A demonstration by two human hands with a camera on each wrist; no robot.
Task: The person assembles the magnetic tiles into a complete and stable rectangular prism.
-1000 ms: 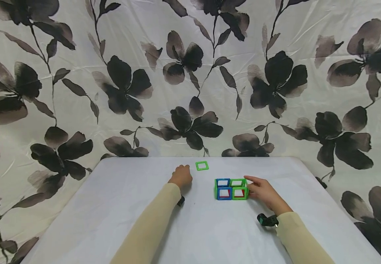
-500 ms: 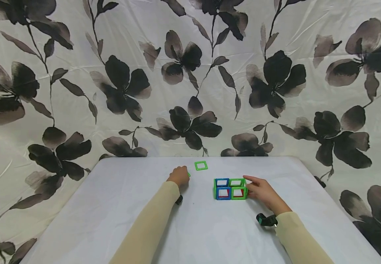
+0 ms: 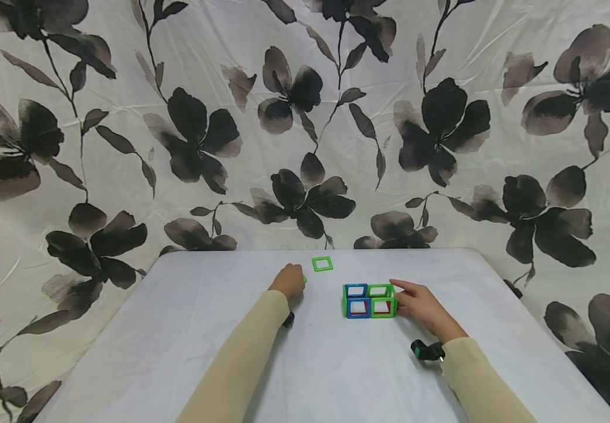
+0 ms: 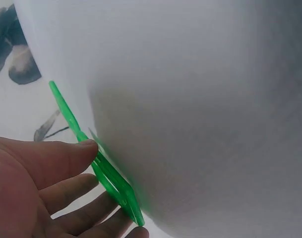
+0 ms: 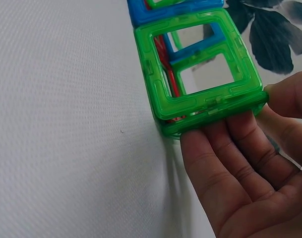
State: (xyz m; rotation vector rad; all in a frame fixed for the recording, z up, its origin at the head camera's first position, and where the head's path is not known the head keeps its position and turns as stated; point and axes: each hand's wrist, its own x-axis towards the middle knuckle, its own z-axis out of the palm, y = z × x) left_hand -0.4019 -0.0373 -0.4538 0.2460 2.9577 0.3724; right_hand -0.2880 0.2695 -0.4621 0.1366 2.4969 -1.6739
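In the left wrist view, my left hand (image 4: 36,183) pinches a green square magnetic tile (image 4: 116,181) between thumb and fingers, tilted just above the table. Only a sliver of that tile shows past the left hand in the head view. Right of it stands a box of magnetic tiles (image 3: 359,308), blue on the left and green on the right, with red inside. My right hand (image 3: 418,305) holds the box's right end, fingertips against the green end tile (image 5: 215,116). Behind the left hand, a loose green square tile (image 3: 323,264) lies flat.
Both hands work over a white-covered table (image 3: 188,329). Its far edge meets a hanging white cloth (image 3: 204,53) with dark flowers. A dark device (image 3: 427,351) is strapped at the right wrist.
A green corner of the tile has come into view beside my left hand's fingers. The right hand and the box stay in place.
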